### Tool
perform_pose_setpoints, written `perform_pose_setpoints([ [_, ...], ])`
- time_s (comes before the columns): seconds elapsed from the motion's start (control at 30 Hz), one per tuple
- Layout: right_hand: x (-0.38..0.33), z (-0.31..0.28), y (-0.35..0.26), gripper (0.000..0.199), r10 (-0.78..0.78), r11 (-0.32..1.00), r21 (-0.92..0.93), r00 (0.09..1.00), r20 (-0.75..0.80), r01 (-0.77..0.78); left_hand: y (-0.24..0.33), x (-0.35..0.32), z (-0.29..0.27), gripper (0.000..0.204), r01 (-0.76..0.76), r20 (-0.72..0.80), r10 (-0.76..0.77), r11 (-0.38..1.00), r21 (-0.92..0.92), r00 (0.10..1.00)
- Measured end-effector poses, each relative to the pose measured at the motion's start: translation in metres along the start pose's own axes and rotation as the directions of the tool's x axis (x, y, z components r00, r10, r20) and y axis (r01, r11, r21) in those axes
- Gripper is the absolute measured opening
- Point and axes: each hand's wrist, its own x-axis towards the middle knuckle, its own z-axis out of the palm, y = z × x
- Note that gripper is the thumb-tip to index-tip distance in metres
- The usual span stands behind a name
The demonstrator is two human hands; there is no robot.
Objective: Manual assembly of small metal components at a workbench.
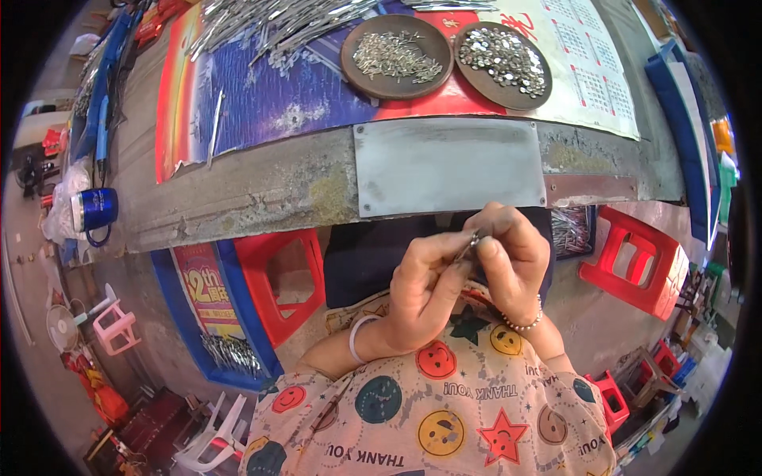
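In front of my chest, just off the table's near edge, my two hands meet at the fingertips. My left hand (427, 289) pinches a slim, dark metal piece (463, 252) between thumb and fingers. Closed against it from the other side is my right hand (517, 252), its thumb and forefinger at a small shiny metal part (476, 236). The fingers cover most of both, so their exact kind is hidden. Beyond the hands, a round brown dish (351, 73) holds small metal pins, and a second brown dish (520, 103) holds small shiny metal discs.
A grey metal plate (448, 165) is screwed to the table edge. Long metal strips (278, 28) lie heaped at the far side on printed sheets. Red stools (282, 278) and blue trays with metal parts stand below. A blue mug (97, 210) is at left.
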Motion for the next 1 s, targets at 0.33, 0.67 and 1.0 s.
perform_pose_setpoints([
  [0.33, 0.000, -0.001, 0.014, 0.010, -0.195, 0.972, -0.138, 0.981, -0.010, 0.192, 0.007, 0.004, -0.002, 0.032, 0.081, 0.058, -0.085, 0.994, 0.073, 0.995],
  [0.67, -0.009, 0.016, 0.014, 0.009, -0.333, 0.842, -0.443, 0.943, 0.021, 0.307, -0.002, 0.003, -0.003, 0.025, -0.144, -0.033, 0.157, 0.957, 0.252, 0.987],
  [1.0, -0.009, 0.012, -0.010, 0.011, 0.234, 0.958, -0.136, 0.962, -0.138, -0.253, 0.003, -0.001, -0.001, 0.032, 0.140, -0.045, -0.147, 0.981, -0.133, 0.988],
])
